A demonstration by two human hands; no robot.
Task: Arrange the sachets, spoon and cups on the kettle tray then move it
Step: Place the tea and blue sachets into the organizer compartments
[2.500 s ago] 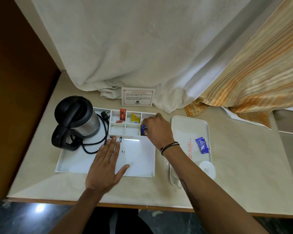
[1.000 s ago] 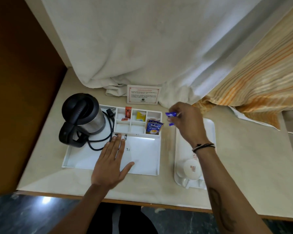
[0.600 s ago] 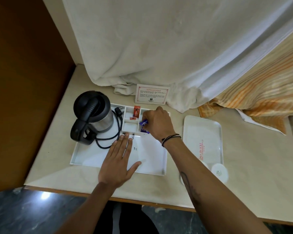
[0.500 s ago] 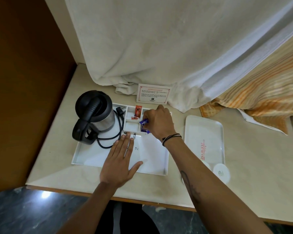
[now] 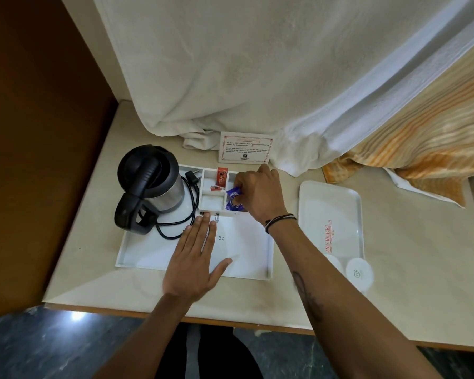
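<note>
Right hand (image 5: 259, 194) pinches blue sachet (image 5: 234, 193) over compartments at back of kettle tray (image 5: 260, 269), sachet just left of fingertips, slot directly below. Left hand (image 5: 196, 259) flat, fingers spread, steadies tray floor. Cups (image 5: 359, 272) well right.

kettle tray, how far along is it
Done: an orange sachet stands in a back compartment of the kettle tray, beside the kettle. In hand: the right hand is setting a blue sachet into a compartment; the left hand lies flat on the tray. Left: the cups sit by the side tray; no spoon visible.
</note>
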